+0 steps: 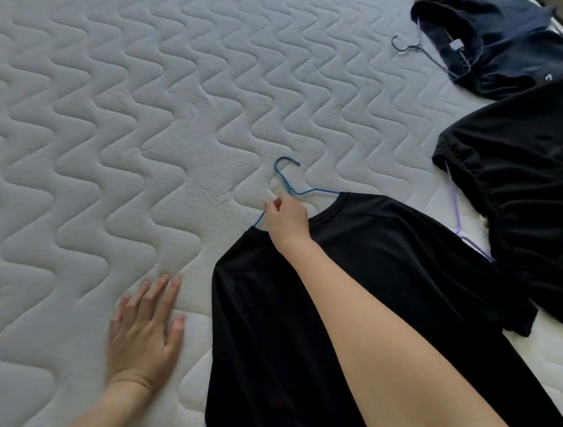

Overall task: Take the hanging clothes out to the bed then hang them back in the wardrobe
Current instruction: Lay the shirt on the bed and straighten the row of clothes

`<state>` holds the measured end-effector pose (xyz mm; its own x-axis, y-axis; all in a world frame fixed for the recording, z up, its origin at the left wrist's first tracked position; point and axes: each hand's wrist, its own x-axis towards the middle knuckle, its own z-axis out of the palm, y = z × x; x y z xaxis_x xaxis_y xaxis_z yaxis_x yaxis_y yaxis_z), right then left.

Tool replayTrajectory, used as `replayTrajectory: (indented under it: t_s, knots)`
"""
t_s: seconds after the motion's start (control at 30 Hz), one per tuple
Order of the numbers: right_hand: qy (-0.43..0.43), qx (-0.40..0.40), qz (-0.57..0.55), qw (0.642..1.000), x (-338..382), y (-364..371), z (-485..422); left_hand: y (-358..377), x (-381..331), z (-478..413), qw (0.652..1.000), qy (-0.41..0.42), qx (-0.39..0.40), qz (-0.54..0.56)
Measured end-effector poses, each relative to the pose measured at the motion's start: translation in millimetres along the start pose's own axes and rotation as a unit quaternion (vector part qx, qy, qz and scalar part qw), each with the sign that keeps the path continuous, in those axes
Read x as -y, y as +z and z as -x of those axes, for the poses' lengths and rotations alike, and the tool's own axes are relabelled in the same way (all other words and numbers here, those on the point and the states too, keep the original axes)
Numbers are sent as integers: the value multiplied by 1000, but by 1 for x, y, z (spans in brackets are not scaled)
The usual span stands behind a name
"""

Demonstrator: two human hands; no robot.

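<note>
A black shirt (352,289) lies flat on the white quilted mattress (128,112), on a blue wire hanger (285,176) whose hook points up and left. My right hand (286,219) pinches the hanger's neck at the shirt's collar. My left hand (144,334) rests flat on the mattress, fingers spread, just left of the shirt. A second black garment (533,189) on a lilac hanger (456,209) lies to the right. A dark navy garment (503,42) with a dark wire hanger (406,46) lies at the top right.
The mattress stretches wide to the left and top. Its right edge runs near the frame's top right corner, behind the navy garment. More fabric shows at the top edge.
</note>
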<state>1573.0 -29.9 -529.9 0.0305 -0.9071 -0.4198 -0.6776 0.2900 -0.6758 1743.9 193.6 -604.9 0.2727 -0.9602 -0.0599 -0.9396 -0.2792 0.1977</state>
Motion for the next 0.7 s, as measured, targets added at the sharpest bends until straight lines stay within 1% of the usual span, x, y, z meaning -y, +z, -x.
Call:
replayTrajectory:
  t_s: [0.1,0.13,0.17,0.2,0.23,0.3,0.33,0.4,0.47,0.57,0.7]
  knots:
    - [7,-40,-161,986,-16,-37,61,-22,-8,-5,996,-20,88,18]
    - [19,-50,-207,977,-21,-55,86,-40,-17,-10,991,-51,111,50]
    - [28,-58,-238,969,-27,-75,111,-62,-29,-13,982,-95,126,107]
    - [36,-69,-259,963,-34,-94,137,-84,-41,-11,970,-127,122,169]
    - [43,-84,-277,956,-40,-118,165,-108,-56,-6,961,-135,106,219]
    - [58,-108,-304,945,-49,-162,225,-163,-88,12,943,-124,78,297]
    - [59,-115,-308,943,-53,-184,256,-190,-104,26,930,-110,77,342]
    - [56,-132,-304,942,-61,-227,320,-243,-139,60,904,-88,105,405]
    - [64,-153,-301,939,-75,-266,381,-280,-164,101,892,-79,139,422]
    - [101,-175,-304,931,-103,-308,465,-314,-196,168,870,-110,185,444]
    - [157,-218,-360,893,-145,-341,553,-335,-238,258,841,-140,253,457]
